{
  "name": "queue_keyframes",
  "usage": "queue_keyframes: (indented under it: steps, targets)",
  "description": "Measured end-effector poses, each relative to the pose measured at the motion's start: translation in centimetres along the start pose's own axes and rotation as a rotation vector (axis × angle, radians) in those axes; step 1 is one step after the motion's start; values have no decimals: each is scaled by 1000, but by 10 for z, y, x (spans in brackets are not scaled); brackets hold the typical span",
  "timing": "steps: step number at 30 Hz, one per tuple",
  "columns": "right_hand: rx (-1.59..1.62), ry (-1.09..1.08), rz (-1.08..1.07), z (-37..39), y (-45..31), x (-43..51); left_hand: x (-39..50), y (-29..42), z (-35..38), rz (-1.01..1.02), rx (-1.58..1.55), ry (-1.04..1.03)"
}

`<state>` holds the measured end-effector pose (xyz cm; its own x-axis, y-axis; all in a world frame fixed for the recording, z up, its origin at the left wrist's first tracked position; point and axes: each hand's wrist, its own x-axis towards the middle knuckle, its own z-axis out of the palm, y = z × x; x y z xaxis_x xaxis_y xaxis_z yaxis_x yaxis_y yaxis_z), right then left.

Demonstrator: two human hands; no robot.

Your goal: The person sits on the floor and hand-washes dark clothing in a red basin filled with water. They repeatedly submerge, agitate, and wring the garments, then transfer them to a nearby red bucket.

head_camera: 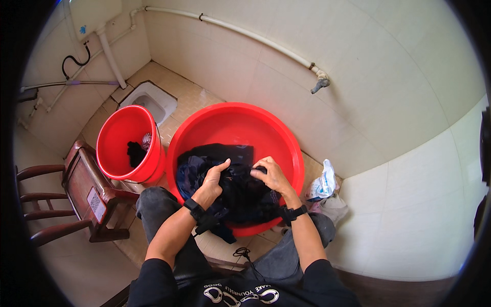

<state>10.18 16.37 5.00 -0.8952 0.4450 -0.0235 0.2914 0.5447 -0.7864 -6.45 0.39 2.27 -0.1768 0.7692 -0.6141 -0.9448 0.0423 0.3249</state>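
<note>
In front of me, dark wet-looking clothes (238,192) are heaped in a wide red plastic basin (264,122). Some of the cloth hangs over the basin's near rim. At the left of the heap is my left hand (211,183), its thumb raised and its fingers partly hidden against the cloth; whether they grip it is unclear. To the right, my right hand (273,177) is bent over the heap, pinching a bit of dark cloth between thumb and fingers. Both wrists wear black straps.
A red bucket (115,153) with a black cloth (135,153) and a striped cloth (146,141) stands left, beside a wooden chair (82,180). Behind it lies a squat toilet (168,101). Detergent-like bag (322,184) sits right; a tap (320,83) juts from the wall.
</note>
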Motion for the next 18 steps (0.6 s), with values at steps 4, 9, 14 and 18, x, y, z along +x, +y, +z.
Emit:
queue_keyframes:
  steps: [4, 9, 14, 18]
  targets:
    - [668, 270, 319, 22, -10, 7, 19, -28, -8, 111, 110, 153]
    - [4, 304, -43, 79, -72, -30, 36, -30, -22, 155, -3, -83]
    - [-258, 200, -115, 91, -98, -43, 22, -37, -13, 146, 200, 106]
    - [-229, 398, 112, 76, -73, -5, 12, -69, 6, 355, 516, 398]
